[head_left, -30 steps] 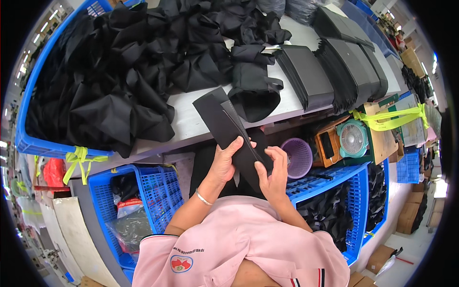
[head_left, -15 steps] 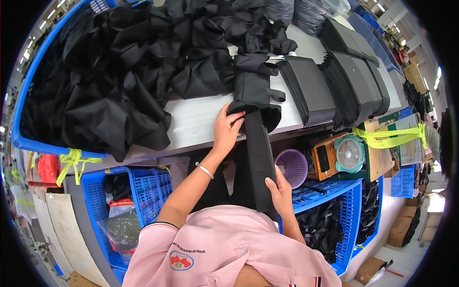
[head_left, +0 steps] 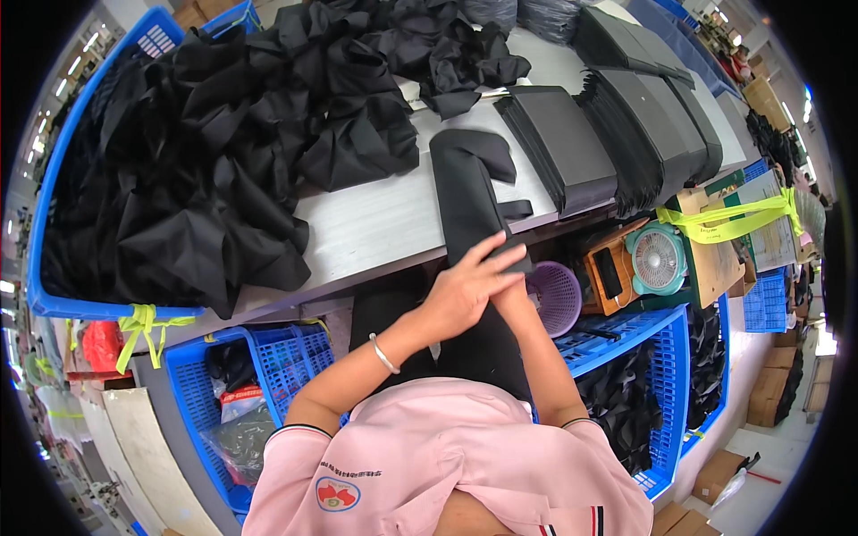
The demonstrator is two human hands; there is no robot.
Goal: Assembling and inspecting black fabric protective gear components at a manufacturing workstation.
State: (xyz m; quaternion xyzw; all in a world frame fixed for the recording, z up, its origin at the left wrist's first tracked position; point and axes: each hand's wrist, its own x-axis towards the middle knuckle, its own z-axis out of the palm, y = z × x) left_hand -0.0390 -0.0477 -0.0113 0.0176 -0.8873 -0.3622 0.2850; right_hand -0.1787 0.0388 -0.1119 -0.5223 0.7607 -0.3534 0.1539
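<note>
A black fabric bag [head_left: 463, 201] lies lengthwise on the white table, its near end jutting past the front edge. Its far end is folded over, and a short strap [head_left: 516, 209] sticks out on its right side. My left hand [head_left: 466, 284] rests across the near end with fingers stretched and spread; its thumb is hidden. Close against it, my right hand [head_left: 513, 299] meets the same end from below right, its fingers mostly covered by the left hand. The stiff black panel seen earlier is largely out of sight, apparently inside the bag.
A heap of black fabric pieces [head_left: 179, 205] fills the left of the white table [head_left: 366, 223], bordered by a blue crate rim [head_left: 40, 223]. Stacks of dark panels [head_left: 572, 147] stand right. Below are a purple basket [head_left: 559, 304], a teal fan [head_left: 659, 259] and blue crates [head_left: 675, 393].
The black panel has slid up into the bag. My right hand moved up to the bag's near end, and my left hand shifted down and right to meet it.
</note>
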